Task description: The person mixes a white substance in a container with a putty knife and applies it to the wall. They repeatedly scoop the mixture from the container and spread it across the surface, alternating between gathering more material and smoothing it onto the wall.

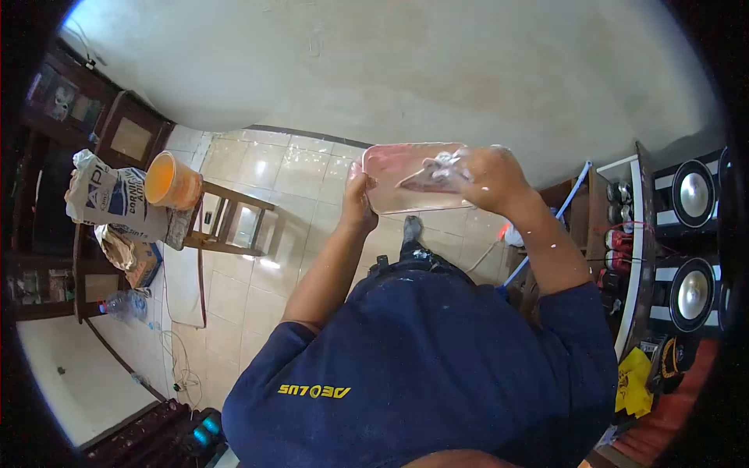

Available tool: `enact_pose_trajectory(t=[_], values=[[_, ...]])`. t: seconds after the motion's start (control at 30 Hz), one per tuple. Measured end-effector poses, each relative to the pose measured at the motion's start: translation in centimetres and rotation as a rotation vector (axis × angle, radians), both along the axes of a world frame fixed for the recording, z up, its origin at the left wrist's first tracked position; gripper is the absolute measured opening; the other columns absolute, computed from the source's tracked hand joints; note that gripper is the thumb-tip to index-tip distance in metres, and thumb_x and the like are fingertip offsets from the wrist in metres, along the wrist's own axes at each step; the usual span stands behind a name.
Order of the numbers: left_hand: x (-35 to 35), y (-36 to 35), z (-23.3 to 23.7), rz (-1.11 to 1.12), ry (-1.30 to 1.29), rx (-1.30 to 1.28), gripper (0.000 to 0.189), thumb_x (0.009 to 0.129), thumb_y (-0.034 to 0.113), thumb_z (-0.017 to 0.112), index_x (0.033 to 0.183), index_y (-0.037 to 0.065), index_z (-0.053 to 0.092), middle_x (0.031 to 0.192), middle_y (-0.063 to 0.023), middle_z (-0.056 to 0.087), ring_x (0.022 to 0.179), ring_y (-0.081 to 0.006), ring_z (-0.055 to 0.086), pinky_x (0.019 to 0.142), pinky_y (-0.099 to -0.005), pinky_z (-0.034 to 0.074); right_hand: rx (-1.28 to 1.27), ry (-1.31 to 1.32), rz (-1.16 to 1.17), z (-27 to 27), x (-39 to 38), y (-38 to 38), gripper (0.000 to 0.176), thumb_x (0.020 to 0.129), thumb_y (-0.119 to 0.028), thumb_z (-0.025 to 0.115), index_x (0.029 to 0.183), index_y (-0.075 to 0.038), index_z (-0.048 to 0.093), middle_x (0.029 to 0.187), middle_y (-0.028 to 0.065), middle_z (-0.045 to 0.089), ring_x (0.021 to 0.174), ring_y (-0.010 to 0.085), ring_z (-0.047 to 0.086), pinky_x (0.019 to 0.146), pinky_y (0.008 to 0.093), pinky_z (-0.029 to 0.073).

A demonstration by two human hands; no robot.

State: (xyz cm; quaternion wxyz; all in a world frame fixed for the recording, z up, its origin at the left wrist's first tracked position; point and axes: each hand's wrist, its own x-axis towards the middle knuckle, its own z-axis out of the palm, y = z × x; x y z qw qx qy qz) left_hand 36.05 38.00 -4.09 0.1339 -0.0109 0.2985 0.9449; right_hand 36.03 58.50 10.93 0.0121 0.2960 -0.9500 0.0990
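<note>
In front of my chest is a pinkish rectangular flat board (390,201), smeared with pale residue. My left hand (357,199) grips its left edge, fingers folded around it. Over the board's right part, my right hand (495,179) is closed, slightly blurred, around what looks like a putty knife (417,181); its handle is hidden in the fist. White wet putty (446,165) clings beside the fingers and along the tool. Small white specks dot my right hand and forearm.
A pale patchy wall (390,70) rises ahead. At left, an orange-stained bucket (173,183) and a white printed bag (117,199) sit by a wooden stool (234,222). Speakers (693,195) stand at right near a blue pole (573,191). A cable (183,366) lies on the tiles.
</note>
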Motion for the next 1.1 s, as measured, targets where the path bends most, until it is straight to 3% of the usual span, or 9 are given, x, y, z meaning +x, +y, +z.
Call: enact_pose_trajectory(t=[0.07,0.2,0.27,0.33,0.37,0.53,0.63,0.9,1.1], values=[[-0.5,0.2,0.1,0.021,-0.011,-0.013,0.043,0.076,0.013,0.041,0.118,0.005,0.042,0.114,-0.0138,0.051,0.105,-0.0246,0.053,0.088,-0.0377,0.046,-0.021,0.028,-0.134,0.5,-1.0,0.4,0.017,0.078,-0.025,0.059,0.085,-0.012,0.068,0.079,0.0073,0.064,0.07,0.0302,0.061,0.063,0.0421,0.048],[-2.2,1.3,-0.1,0.025,-0.055,-0.039,0.043,0.077,0.014,0.043,0.119,0.004,0.041,0.113,-0.014,0.052,0.106,-0.0246,0.053,0.089,-0.0372,0.045,0.003,-0.072,-0.002,-2.5,-2.5,1.1,0.022,0.08,-0.022,0.053,0.092,-0.01,0.067,0.085,0.0132,0.065,0.077,0.032,0.062,0.072,0.0433,0.05],[-3.4,1.6,-0.8,0.017,-0.022,-0.06,0.044,0.078,0.016,0.043,0.12,0.004,0.041,0.114,-0.0139,0.052,0.107,-0.0249,0.053,0.09,-0.0374,0.045,-0.107,-0.099,-0.026,-2.5,-3.4,1.8,0.022,0.08,-0.022,0.055,0.095,-0.008,0.066,0.087,0.0145,0.065,0.079,0.033,0.061,0.074,0.0432,0.049],[-4.7,2.1,-0.1,0.011,0.015,-0.078,0.044,0.08,0.018,0.043,0.121,0.004,0.042,0.115,-0.0138,0.053,0.107,-0.0251,0.053,0.09,-0.0375,0.044,-0.542,0.025,-0.155,-1.9,-4.6,3.1,0.021,0.08,-0.018,0.056,0.095,-0.006,0.064,0.089,0.0159,0.064,0.08,0.0346,0.061,0.074,0.0428,0.049],[-5.5,2.2,0.3,0.014,-0.03,-0.051,0.044,0.081,0.02,0.043,0.122,0.004,0.043,0.116,-0.0134,0.053,0.108,-0.0251,0.052,0.091,-0.0379,0.044,-0.433,-0.18,-0.406,-1.0,-5.1,4.4,0.019,0.079,-0.014,0.059,0.094,-0.003,0.062,0.085,0.0183,0.064,0.076,0.0372,0.061,0.069,0.0412,0.048],[-11.3,4.9,1.3,-0.053,0.068,-0.095,0.05,0.083,0.033,0.041,0.122,0.003,0.048,0.116,-0.0125,0.056,0.106,-0.0259,0.054,0.09,-0.038,0.044,-0.799,0.124,-0.241,-4.5,-8.8,10.6,0.014,0.074,-0.012,0.062,0.083,-0.001,0.059,0.066,0.0172,0.06,0.059,0.0382,0.057,0.057,0.0396,0.047],[-14.6,6.9,2.4,-0.06,-0.006,-0.128,0.051,0.082,0.033,0.042,0.123,0.003,0.048,0.118,-0.0127,0.055,0.109,-0.0268,0.053,0.092,-0.0387,0.043,-0.349,0.091,0.061,-3.3,-11.5,15.3,0.009,0.067,-0.006,0.058,0.061,-0.004,0.052,0.061,0.0134,0.054,0.055,0.0334,0.055,0.051,0.0398,0.045],[-23.8,11.8,5.4,-0.182,-0.01,-0.078,0.052,0.08,0.032,0.042,0.121,0.003,0.049,0.116,-0.0139,0.055,0.107,-0.0279,0.054,0.092,-0.0393,0.044,0.242,0.567,0.219,2.4,-18.5,21.3,0.006,0.067,-0.018,0.061,0.067,-0.012,0.06,0.074,0.002,0.062,0.063,0.0167,0.062,0.053,0.0316,0.051],[-28.3,13.0,7.4,-0.12,-0.081,-0.045,0.049,0.078,0.03,0.042,0.119,0.004,0.05,0.113,-0.0129,0.056,0.103,-0.0279,0.054,0.088,-0.0421,0.045,0.053,0.812,0.011,3.4,-22.7,21.4,0.023,0.068,-0.019,0.066,0.089,-0.012,0.068,0.086,0.0063,0.065,0.071,0.02,0.065,0.059,0.0323,0.053]])
